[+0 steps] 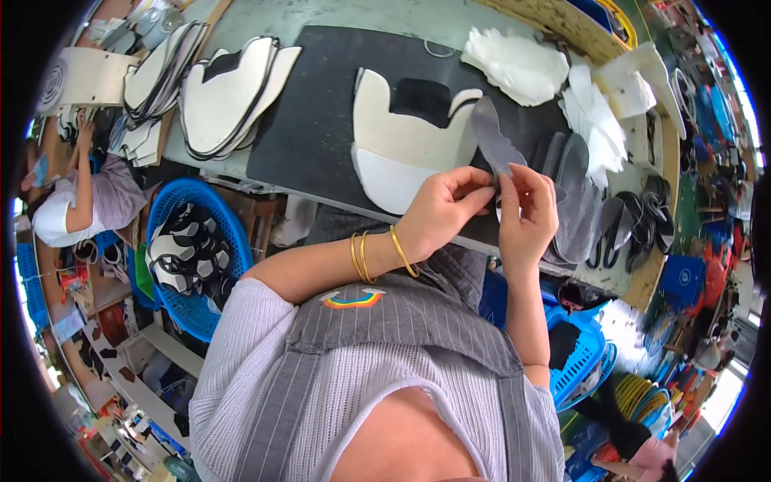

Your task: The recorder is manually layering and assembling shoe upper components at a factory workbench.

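Note:
A thin grey curved piece (pixel 491 138), shaped like a shoe part, stands up from between my two hands over the front of the work table. My right hand (pixel 530 213) pinches its lower end between thumb and fingers. Close beside it, my left hand (pixel 448 202) has its thumb and fingertips pressed together at the same end; what lies in that pinch is hidden. Just beyond my hands, a cream shoe-upper piece (pixel 377 104) with a black inset (pixel 422 100) lies flat on the black mat (pixel 297 104). A white section forms its near side.
Stacked cream upper pieces (pixel 225 100) lie at the left. White sheets (pixel 514 64) and dark sole-shaped pieces (pixel 574 201) are on the right. A blue basket (pixel 241 241) of black and white parts stands below the table's left side. Another person (pixel 72 213) works at far left.

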The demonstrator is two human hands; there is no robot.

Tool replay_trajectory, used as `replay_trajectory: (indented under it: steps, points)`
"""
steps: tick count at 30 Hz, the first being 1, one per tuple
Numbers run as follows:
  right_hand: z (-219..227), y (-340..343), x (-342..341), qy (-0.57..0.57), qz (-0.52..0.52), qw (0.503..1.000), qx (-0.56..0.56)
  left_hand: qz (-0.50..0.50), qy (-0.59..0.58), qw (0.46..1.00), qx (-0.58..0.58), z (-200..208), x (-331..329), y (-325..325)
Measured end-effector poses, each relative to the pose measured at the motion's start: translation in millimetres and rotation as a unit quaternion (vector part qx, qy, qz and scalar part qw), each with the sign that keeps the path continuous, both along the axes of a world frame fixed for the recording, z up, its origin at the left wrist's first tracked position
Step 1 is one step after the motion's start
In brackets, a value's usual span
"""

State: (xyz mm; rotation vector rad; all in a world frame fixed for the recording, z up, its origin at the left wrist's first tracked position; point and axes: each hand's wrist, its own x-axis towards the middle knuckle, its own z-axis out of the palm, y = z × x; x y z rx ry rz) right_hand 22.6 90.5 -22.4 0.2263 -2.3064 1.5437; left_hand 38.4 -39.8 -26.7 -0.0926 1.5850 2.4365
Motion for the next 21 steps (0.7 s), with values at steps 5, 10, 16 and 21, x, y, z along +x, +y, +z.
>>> replay_trajectory:
  steps: [5, 10, 16, 21]
  points:
    - [21.3, -17.5, -5.7, 0.199, 0.098, 0.955, 0.199, 0.034, -0.069, 0.987, 0.14, 25.4, 2.7, -31.1]
    - [33.0, -29.8, -16.1, 0.231, 0.123, 0.932, 0.25, 0.04, -0.1, 0.97, 0.216, 22.2, 1.2, -42.5]
    - [56.1, -46.6, -15.2, 0.274, 0.11, 0.901, 0.319, 0.066, 0.008, 0.985, 0.157, 37.9, -5.0, -49.9]
    - [66.4, -42.0, -13.7, 0.296, 0.164, 0.899, 0.28, 0.076, 0.02, 0.983, 0.166, 33.6, 1.9, -51.0]
